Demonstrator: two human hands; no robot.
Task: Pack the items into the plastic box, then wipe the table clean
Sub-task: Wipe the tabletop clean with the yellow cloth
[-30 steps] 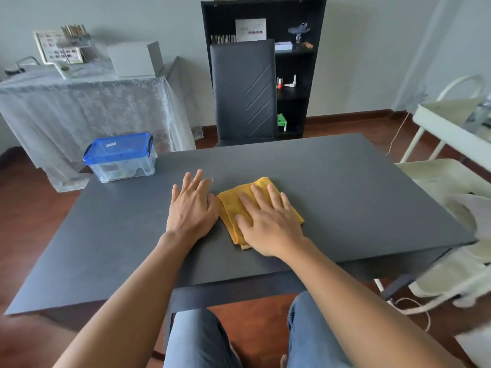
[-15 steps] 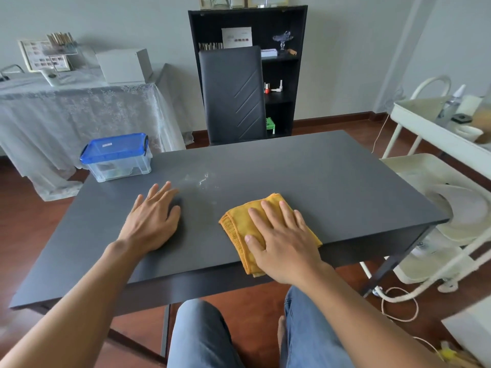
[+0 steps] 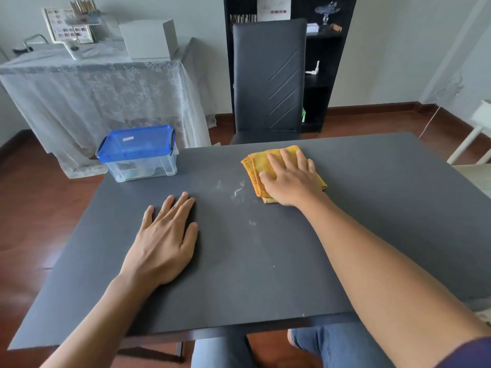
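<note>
1. Right now I see a dark grey surface (image 3: 265, 274) from above, with both of my bare hands on it and my knees showing below its near edge.

2. My right hand (image 3: 289, 179) lies flat, fingers spread, pressing on a folded yellow cloth (image 3: 256, 166) near the far edge, right of centre. Its grip is wide open; the cloth is pinned under the palm, not clutched.

3. My left hand (image 3: 164, 243) rests flat on the bare surface, nearer to me and to the left. Its grip is also wide open and holds nothing.

4. A clear plastic box (image 3: 140, 160) with a blue lid (image 3: 136, 143) stands at the far left corner, well apart from both hands. The lid sits on top, and I can make out blurred contents through the wall, so I judge the packing done.

5. Pale white smears (image 3: 237, 189) lie just beside the cloth on its left, with fainter specks (image 3: 252, 223) closer to me. I judge the wiping unfinished.

6. Risk: the cloth sits close to the far edge. A stroke pushed further away could carry it over, toward the dark chair (image 3: 268, 75) behind.

7. Risk: with only flat palm pressure, the folded cloth could bunch or slip out on a fast stroke, leaving smears spread rather than lifted.

8. Risk: a long sweep leftward could reach the box, which stands near its corner, and nudge it toward the edge.

9. Risk: the fainter specks are easy to miss against the grey.
</note>
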